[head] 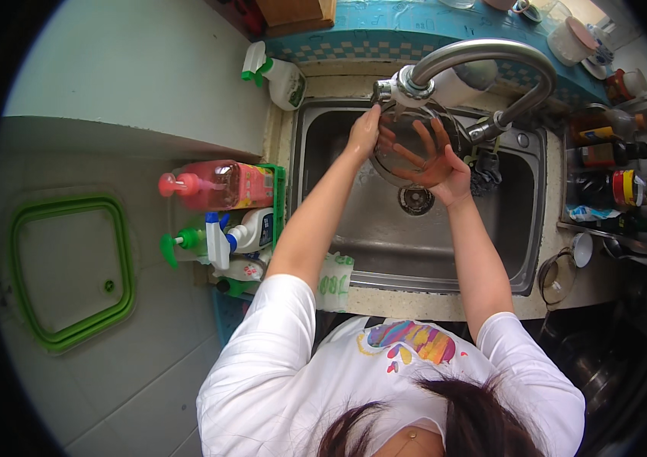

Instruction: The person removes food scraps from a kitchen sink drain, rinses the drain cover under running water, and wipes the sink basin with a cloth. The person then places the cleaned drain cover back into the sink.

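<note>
Under the metal faucet (480,48), a clear glass lid or bowl (409,140) is tilted over the steel sink (380,257). My left hand (366,134) grips its left rim, some fingers showing through the glass. My right hand (434,160) has its fingers spread against the transparent surface, the thumb apart at the right. The faucet head (383,91) is just above my left fingertips. Below the glass lies the round drain (416,199). A dark cloth (486,171) hangs or lies at the sink's right side, right of my right hand.
A white spray bottle (286,83) stands behind the sink's left corner. At the left are a pink pump bottle (232,185) and several cleaner bottles. A rack (614,228) with sauce bottles is at the right, near a small white bowl (582,249). Cups stand on the blue ledge (375,28).
</note>
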Motion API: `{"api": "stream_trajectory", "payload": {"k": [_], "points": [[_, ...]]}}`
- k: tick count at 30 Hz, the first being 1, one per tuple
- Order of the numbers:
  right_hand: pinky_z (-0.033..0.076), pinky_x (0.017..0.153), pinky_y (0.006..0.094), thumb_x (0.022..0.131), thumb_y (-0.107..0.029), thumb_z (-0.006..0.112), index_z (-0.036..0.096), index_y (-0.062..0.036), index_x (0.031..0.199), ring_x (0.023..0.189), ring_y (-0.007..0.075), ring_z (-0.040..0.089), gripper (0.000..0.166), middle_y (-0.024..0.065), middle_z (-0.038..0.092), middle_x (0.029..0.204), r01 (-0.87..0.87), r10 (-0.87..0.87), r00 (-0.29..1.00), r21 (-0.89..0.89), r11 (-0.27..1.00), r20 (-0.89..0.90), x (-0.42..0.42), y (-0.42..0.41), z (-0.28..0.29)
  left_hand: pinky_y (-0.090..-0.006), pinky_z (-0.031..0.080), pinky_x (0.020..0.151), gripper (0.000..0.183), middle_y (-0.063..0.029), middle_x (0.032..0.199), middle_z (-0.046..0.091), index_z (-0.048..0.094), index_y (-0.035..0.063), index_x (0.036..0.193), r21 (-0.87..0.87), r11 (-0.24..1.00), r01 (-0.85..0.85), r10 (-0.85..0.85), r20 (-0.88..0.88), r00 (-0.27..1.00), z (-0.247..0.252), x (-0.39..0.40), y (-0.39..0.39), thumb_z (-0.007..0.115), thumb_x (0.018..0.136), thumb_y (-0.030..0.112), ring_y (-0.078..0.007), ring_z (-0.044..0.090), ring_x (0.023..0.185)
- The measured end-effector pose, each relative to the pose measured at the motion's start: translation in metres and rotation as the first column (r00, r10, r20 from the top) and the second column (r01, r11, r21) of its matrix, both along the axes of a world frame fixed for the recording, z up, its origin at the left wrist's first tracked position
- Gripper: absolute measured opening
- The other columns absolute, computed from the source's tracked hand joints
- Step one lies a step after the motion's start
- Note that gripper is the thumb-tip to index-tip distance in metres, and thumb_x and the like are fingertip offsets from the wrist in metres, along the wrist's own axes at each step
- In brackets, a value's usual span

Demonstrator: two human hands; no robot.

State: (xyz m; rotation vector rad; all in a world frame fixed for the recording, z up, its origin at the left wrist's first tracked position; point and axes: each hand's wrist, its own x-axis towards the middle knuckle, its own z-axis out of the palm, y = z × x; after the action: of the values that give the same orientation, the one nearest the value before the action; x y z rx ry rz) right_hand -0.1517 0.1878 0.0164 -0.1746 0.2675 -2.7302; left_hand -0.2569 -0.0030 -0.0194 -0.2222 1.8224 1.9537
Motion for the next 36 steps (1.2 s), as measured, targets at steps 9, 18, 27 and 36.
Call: {"api": "stream_trajectory", "payload": {"k": [9, 18, 27, 36], "points": [[0.041, 0.103, 0.05, 0.096, -0.043, 0.05, 0.053, -0.0201, 0.132, 0.129, 0.0344, 0.046, 0.043, 0.0057, 0.051, 0.139, -0.011, 0.008, 0.995, 0.031, 0.999, 0.101, -0.019, -0.026, -0.037, -0.0278, 0.054, 0.084, 0.033, -0.0045, 0.119, 0.063, 0.055, 0.0107, 0.116, 0.712, 0.56, -0.424, 0.429, 0.189, 0.884, 0.015, 0.109, -0.007, 0.066, 0.086, 0.003, -0.0151, 0.061, 0.106], [0.042, 0.092, 0.056, 0.088, -0.067, 0.045, 0.061, -0.012, 0.094, 0.099, 0.0318, 0.058, 0.058, 0.0124, 0.063, 0.097, -0.3, 0.076, 0.825, 0.321, 0.898, 0.56, -0.063, -0.025, -0.043, -0.0294, 0.053, 0.069, 0.024, -0.0078, 0.094, 0.071, 0.056, 0.0042, 0.086, -0.469, 0.879, -0.089, -0.214, -0.554, 0.804, 0.084, 0.124, -0.015, 0.07, 0.07, -0.005, -0.0205, 0.07, 0.085], [0.061, 0.063, 0.0503, 0.077, 0.0, 0.037, 0.03, -0.0143, 0.145, 0.086, 0.0293, 0.067, 0.069, 0.0154, 0.059, 0.107, -0.184, -0.086, 0.946, 0.736, 0.652, 0.312, -0.013, 0.01, 0.022, -0.051, 0.024, 0.113, 0.045, -0.0154, 0.148, 0.038, 0.052, 0.0188, 0.136, -0.828, 0.521, 0.207, -0.826, -0.428, 0.366, 0.078, 0.103, -0.001, 0.045, 0.096, 0.038, -0.0272, 0.033, 0.139], [0.061, 0.058, 0.045, 0.077, 0.001, 0.036, 0.009, -0.0161, 0.15, 0.09, 0.0396, 0.068, 0.079, 0.024, 0.058, 0.116, -0.147, -0.022, 0.98, 0.792, 0.592, 0.198, 0.012, 0.015, 0.03, -0.0473, 0.043, 0.083, 0.056, -0.0165, 0.128, 0.047, 0.04, 0.0126, 0.131, -0.89, 0.382, -0.248, -0.829, -0.449, 0.334, 0.036, 0.006, 0.018, 0.046, 0.093, 0.053, -0.032, 0.051, 0.107]]}}
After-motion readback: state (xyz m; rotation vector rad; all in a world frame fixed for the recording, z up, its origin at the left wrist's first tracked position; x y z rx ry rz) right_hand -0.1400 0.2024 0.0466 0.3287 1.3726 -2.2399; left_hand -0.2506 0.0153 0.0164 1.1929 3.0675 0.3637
